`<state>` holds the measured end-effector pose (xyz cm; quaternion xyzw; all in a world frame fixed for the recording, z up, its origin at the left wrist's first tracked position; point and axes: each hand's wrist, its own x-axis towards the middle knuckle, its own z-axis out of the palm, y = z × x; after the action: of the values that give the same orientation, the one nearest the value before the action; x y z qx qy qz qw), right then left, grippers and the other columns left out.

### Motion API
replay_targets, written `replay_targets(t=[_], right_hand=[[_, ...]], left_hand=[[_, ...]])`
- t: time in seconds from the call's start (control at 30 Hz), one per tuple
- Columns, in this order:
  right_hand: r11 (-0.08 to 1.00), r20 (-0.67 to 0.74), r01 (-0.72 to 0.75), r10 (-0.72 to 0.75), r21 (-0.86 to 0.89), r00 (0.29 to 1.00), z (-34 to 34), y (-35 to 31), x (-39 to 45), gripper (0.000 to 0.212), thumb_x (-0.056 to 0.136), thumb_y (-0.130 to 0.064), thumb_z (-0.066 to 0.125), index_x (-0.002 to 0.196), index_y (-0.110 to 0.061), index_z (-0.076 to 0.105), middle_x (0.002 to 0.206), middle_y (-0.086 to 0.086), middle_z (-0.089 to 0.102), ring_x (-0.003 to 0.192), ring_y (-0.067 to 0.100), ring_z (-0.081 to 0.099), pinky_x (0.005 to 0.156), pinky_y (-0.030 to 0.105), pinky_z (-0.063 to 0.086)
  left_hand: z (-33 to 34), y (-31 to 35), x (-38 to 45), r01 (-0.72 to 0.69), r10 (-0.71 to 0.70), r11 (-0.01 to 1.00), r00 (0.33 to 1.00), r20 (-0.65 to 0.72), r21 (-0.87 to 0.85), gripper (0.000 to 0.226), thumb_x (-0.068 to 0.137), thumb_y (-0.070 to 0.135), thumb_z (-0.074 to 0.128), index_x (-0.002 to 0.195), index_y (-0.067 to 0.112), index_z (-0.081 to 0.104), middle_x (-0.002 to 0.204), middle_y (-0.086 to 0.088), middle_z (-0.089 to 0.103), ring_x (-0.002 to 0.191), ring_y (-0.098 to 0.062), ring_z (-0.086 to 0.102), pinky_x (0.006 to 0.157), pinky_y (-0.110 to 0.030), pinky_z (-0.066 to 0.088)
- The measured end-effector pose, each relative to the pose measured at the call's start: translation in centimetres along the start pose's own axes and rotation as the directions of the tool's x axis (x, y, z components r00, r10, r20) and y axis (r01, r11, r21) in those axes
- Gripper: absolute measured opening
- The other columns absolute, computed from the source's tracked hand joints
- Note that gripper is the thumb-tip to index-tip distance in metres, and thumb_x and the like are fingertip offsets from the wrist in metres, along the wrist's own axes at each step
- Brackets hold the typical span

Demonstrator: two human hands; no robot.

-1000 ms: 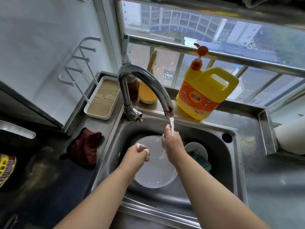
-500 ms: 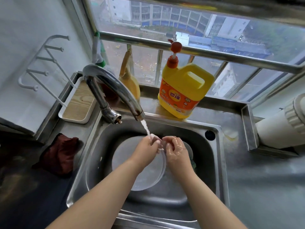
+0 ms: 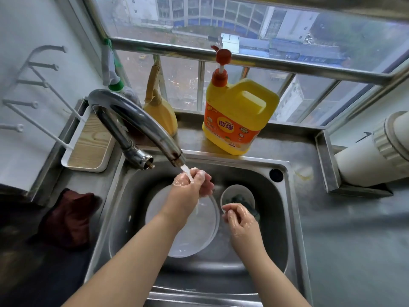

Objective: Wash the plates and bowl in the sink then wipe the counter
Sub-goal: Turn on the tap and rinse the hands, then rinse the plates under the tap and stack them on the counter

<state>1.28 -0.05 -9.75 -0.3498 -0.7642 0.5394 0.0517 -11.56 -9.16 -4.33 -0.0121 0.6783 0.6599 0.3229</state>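
Plates point(image 3: 183, 229) lie in the sink point(image 3: 285, 218), white, seemingly stacked, directly below the faucet spout point(image 3: 155, 134); neither hand is on them now.

Left hand point(image 3: 190, 185): raised into the water stream just under the spout, wet, fingers curled; whether it holds anything I cannot tell. Half a second ago both hands met under the stream; a second ago the left pinched something small and white above the plate. That item is not identifiable now.

Right hand point(image 3: 240, 218): has come away from the stream, lower and to the right of the spout, wet, fingers loosely curled, holding nothing visible, just in front of the bowl point(image 3: 238, 196).

Bowl: small, white, right of the plates, with something dark green inside, likely a scouring pad.

Further out from the spout: yellow detergent jug point(image 3: 236, 116) with red pump behind it on the ledge; a dark red cloth point(image 3: 66, 220) on the counter point(image 3: 354, 240) to its left.

Judgement: hands separating suggests hand rinsing is ending and the right hand is heading for the pad or bowl. Dishes not yet rinsed clear; counter wiping not begun.
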Motion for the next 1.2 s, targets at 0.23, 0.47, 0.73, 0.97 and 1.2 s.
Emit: replay_targets(t=[0.23, 0.47, 0.73, 0.97, 1.2], right_hand=[[0.999, 0.006, -0.040, 0.040, 0.017, 0.999, 1.7, -1.4, 0.0, 0.019, 0.096, -0.008, 0.047, 0.093, -0.018, 0.063, 0.081, -0.002, 0.064, 0.076, 0.006, 0.060, 0.073, 0.020, 0.051], [0.827, 0.146, -0.458, 0.523, -0.327, 0.840, 4.7, 5.4, 0.2, 0.028, 0.092, -0.027, 0.050, 0.116, -0.014, 0.057, 0.109, 0.004, 0.065, 0.097, 0.020, 0.063, 0.081, 0.028, 0.046], [0.730, 0.087, -0.651, 0.677, -0.208, 0.731, 8.1, 9.3, 2.7, 0.043, 0.091, -0.023, 0.048, 0.130, -0.005, 0.049, 0.109, 0.009, 0.059, 0.095, 0.028, 0.057, 0.078, 0.032, 0.046], [0.732, -0.038, -0.676, 0.676, -0.086, 0.736, 9.6, 9.5, 3.4, 0.047, 0.091, -0.007, 0.047, 0.138, -0.008, 0.044, 0.131, 0.014, 0.056, 0.117, 0.033, 0.054, 0.089, 0.030, 0.043], [0.718, -0.071, -0.696, 0.693, -0.022, 0.717, 9.6, 9.3, 3.4, 0.041, 0.086, -0.006, 0.048, 0.126, -0.005, 0.051, 0.120, 0.016, 0.061, 0.110, 0.035, 0.057, 0.092, 0.038, 0.048]], left_hand=[[-1.9, 0.9, -1.4, 0.002, 0.014, 0.995, 0.986, 0.167, -0.096, 0.017, 0.098, 0.012, 0.050, 0.087, 0.005, 0.062, 0.069, -0.005, 0.065, 0.062, -0.015, 0.057, 0.064, -0.026, 0.051], [-6.0, -3.3, -0.3, 0.129, -0.150, 0.974, 0.983, 0.102, 0.184, 0.019, 0.099, 0.013, 0.048, 0.088, 0.012, 0.063, 0.085, -0.003, 0.068, 0.077, -0.017, 0.062, 0.073, -0.029, 0.050], [-10.6, -11.1, 1.9, 0.384, -0.348, 0.695, 0.919, -0.183, 0.607, 0.042, 0.097, 0.019, 0.050, 0.137, 0.011, 0.045, 0.140, -0.010, 0.045, 0.126, -0.027, 0.046, 0.099, -0.031, 0.037], [-11.1, -14.3, 4.2, 0.550, -0.454, 0.545, 0.828, -0.328, 0.633, 0.057, 0.094, 0.013, 0.050, 0.144, -0.002, 0.028, 0.147, -0.021, 0.034, 0.130, -0.036, 0.043, 0.104, -0.037, 0.039], [-10.9, -14.7, 4.2, 0.603, -0.413, 0.551, 0.798, -0.439, 0.577, 0.038, 0.092, 0.008, 0.049, 0.129, -0.002, 0.045, 0.131, -0.022, 0.052, 0.120, -0.038, 0.051, 0.093, -0.035, 0.044]])
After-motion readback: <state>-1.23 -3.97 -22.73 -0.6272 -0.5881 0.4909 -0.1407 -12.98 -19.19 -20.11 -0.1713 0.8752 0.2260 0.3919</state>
